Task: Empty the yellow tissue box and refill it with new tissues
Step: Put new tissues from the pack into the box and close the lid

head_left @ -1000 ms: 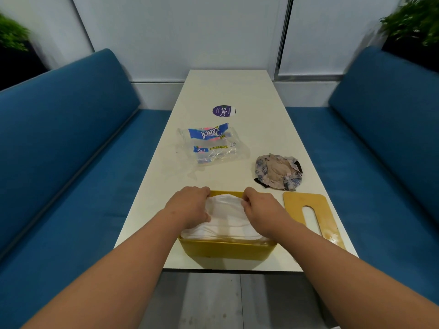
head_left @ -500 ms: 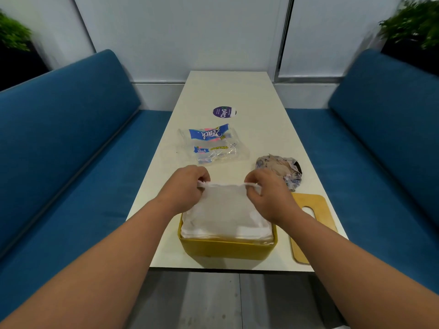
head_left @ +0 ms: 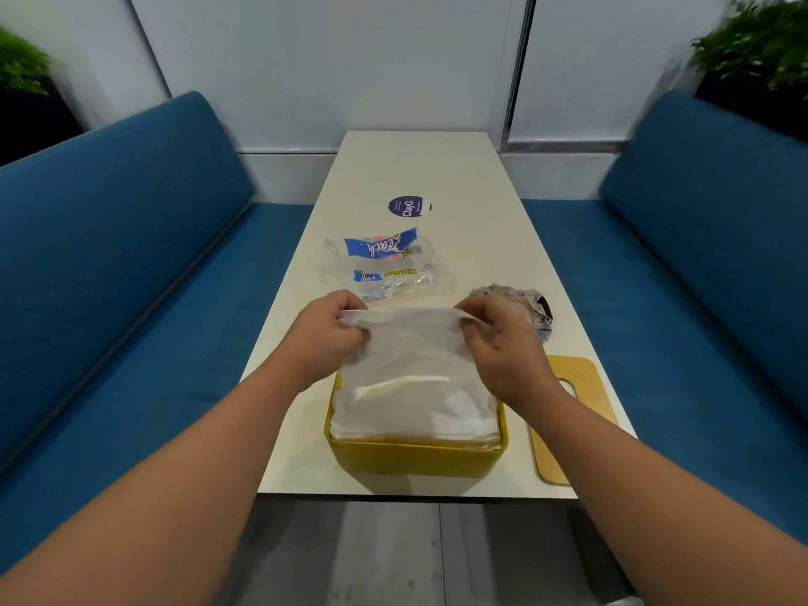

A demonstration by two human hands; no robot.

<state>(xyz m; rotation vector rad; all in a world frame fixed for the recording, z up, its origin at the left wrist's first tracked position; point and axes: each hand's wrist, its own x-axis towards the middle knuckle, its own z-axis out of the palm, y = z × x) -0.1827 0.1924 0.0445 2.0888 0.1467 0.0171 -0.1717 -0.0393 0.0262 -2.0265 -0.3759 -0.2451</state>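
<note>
Over yellow box (head_left: 415,459) | both hands pinch tissue (head_left: 415,343) | crumpled wad (head_left: 531,306) half hidden

Table (head_left: 481,220): box (head_left: 415,461), lid (head_left: 581,413), wrapper (head_left: 389,269).

Even, soft indoor light; wide-angle bending and motion blur smear the edges.
</note>
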